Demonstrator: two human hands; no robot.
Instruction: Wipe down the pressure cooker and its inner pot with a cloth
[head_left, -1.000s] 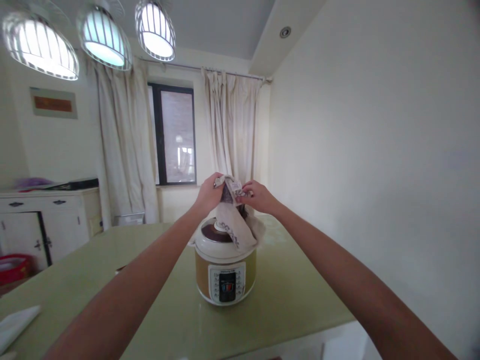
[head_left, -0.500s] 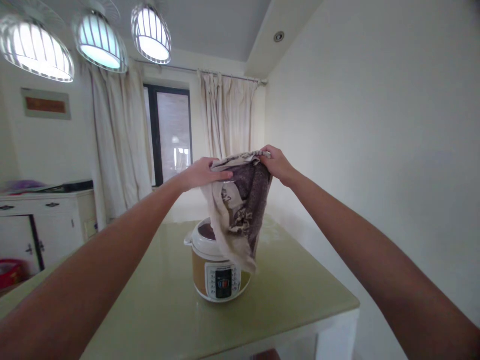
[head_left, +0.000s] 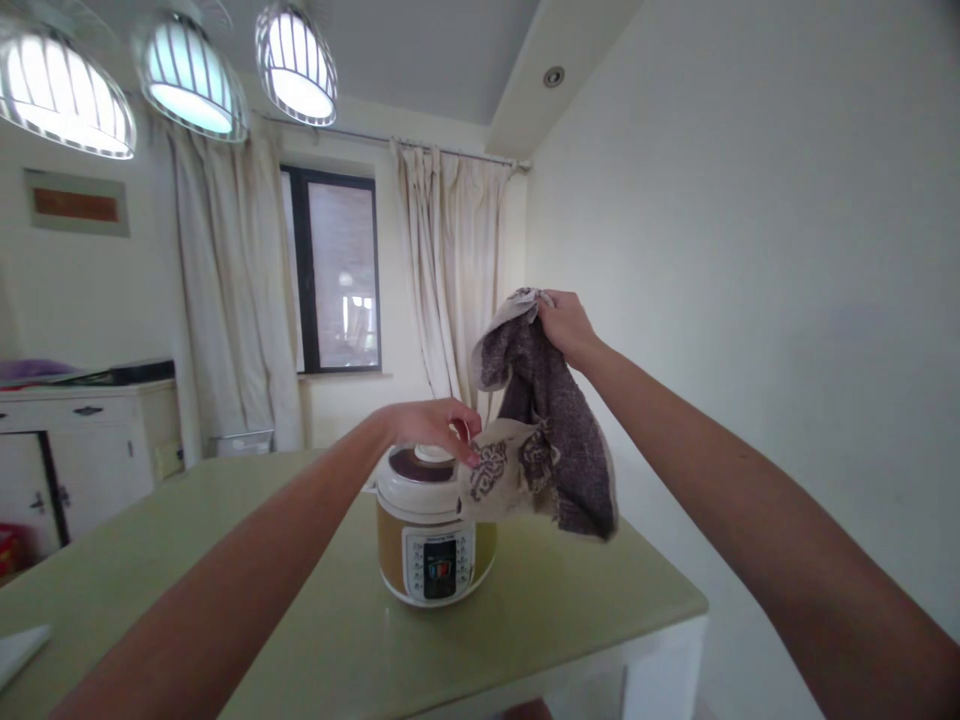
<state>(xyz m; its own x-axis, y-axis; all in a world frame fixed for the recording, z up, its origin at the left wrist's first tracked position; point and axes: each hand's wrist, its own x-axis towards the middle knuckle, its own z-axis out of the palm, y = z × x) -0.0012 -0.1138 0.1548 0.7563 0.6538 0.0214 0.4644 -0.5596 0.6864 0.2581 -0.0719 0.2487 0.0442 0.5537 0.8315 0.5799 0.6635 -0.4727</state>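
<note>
A brown and cream patterned towel (head_left: 577, 455) hangs in loose folds from my right hand (head_left: 566, 322), whose fingers are closed on its top edge. My left hand (head_left: 435, 422) is lower, beside the towel's left edge and over the cooker lid. Its thumb and forefinger are curled with a gap between them, the thumb tip close to the cloth; whether they touch it is unclear. Below stands a white and gold electric pressure cooker (head_left: 394, 545), its lid on and its control panel facing me. The towel and left hand cover part of the lid.
The cooker stands on a pale green table (head_left: 315, 640), whose right corner lies near the wall. A white flat object (head_left: 21, 650) lies at the table's left edge. A white cabinet (head_left: 105, 440) stands at the back left, and pendant lamps (head_left: 296, 65) hang above.
My left hand has let go of the towel's top edge and moved down. The towel now hangs from my right hand alone, swung to the right and uncovering more of the cooker.
</note>
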